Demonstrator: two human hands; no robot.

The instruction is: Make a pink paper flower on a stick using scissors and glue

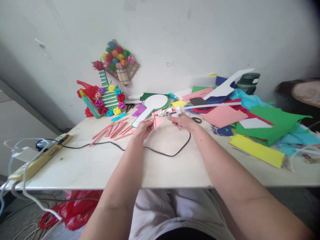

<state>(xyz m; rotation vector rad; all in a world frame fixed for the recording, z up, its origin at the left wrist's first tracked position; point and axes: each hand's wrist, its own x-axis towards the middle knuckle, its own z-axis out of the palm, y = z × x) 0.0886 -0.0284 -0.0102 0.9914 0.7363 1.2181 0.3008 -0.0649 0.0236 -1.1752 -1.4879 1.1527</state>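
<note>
I'm noting left hand (145, 128) pinching pink paper (158, 123), right hand (183, 122) gripping a probable glue gun (178, 110), risking burns through nearness.

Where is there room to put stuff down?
Front left of the table, between the power strip and left forearm; front middle, between that and the right forearm, nearer than the black cord. Coloured paper crowds the right, pink rolls the middle left.

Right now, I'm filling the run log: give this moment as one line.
left hand: holds pink paper | right hand: holds glue gun, pointing toward paper | left of hands: pink rolls | beyond hands: white cutout
</note>
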